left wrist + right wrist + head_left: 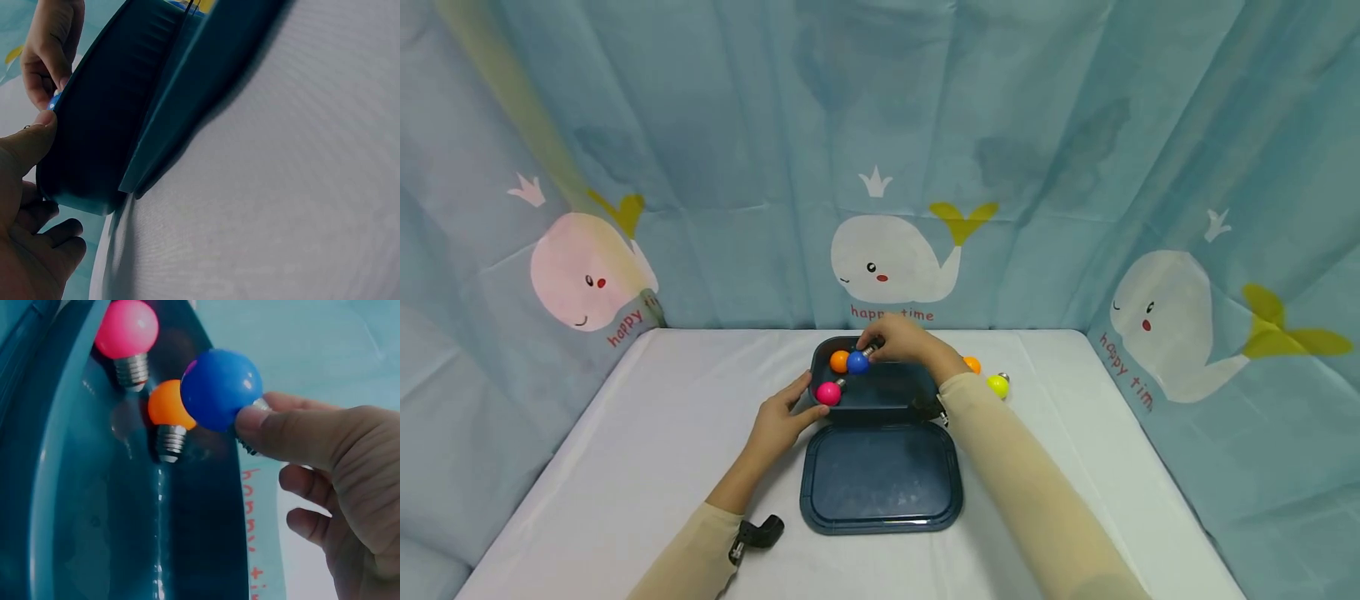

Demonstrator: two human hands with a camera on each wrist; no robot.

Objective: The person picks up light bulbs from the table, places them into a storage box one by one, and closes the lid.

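Observation:
My right hand (906,340) pinches a blue light bulb (219,390) by its metal screw base, holding it over the left part of a dark blue box (891,387). An orange bulb (167,407) and a pink bulb (128,330) lie inside at that end, their screw bases showing. At the box's left end, my left hand (778,423) holds the wall. In the left wrist view its thumb (39,134) lies at the rim and its other fingers curl by the end of the box.
A dark blue lid (882,479) lies flat on the white table, right in front of the box. To the right of the box are a yellow bulb (997,385) and another orange bulb (972,364), partly behind the right forearm. A whale-print curtain (1037,167) hangs behind.

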